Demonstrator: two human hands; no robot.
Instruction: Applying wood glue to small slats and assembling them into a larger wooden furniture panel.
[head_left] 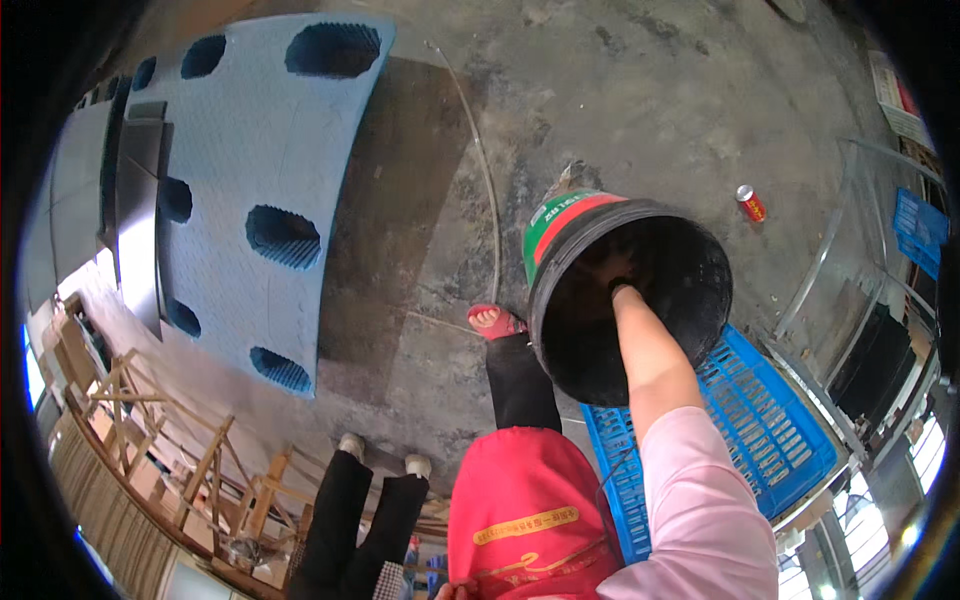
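A large bucket [545, 290], black inside with a green and red band outside, is tilted with its mouth toward me. My right arm, in a pink sleeve, reaches deep into it. In the shadow inside, my right hand [613, 265] is only dimly visible, and its fingers cannot be made out. A dark band circles that wrist. At the lower edge, a small part of my left hand [457, 591] shows beside my red apron [530, 470]; most of it is cut off.
Blue plastic crates [770, 430] stand right of my legs. A red can [750, 203] is on the concrete floor. A light-blue panel with dark holes [230, 130] stands left. Another person's black-trousered legs [335, 510] are at lower left, near wooden frames [205, 470].
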